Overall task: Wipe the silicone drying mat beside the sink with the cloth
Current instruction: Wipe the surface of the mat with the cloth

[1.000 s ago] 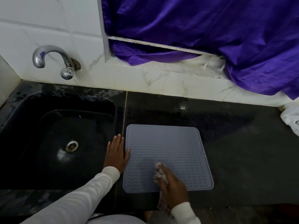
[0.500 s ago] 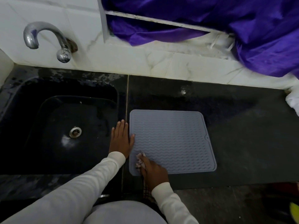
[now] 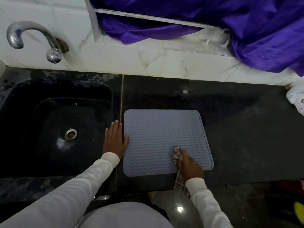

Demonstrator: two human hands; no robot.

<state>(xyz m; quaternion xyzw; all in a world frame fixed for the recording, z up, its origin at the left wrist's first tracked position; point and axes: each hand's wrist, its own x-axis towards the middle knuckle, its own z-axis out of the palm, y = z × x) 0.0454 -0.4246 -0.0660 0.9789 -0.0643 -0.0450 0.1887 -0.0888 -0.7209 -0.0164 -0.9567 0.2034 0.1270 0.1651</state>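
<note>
A grey-blue silicone drying mat (image 3: pixel 162 139) with wavy ridges lies flat on the black counter, just right of the sink. My right hand (image 3: pixel 189 165) grips a bunched checked cloth (image 3: pixel 177 155) and presses it on the mat's near right part; the cloth's tail hangs over the counter's front edge by my wrist. My left hand (image 3: pixel 115 140) lies flat on the counter at the mat's left edge, fingers straight, thumb touching the mat's rim.
The black sink (image 3: pixel 54 129) with a metal drain (image 3: pixel 71 134) sits to the left, a chrome tap (image 3: pixel 32 38) above it. Purple fabric (image 3: pixel 230 22) hangs over the white tiled ledge behind. A white bag (image 3: pixel 296 99) lies at the counter's far right.
My right hand has slid the cloth from the mat's near left corner to its near right part. My left hand has stayed at the mat's left edge.
</note>
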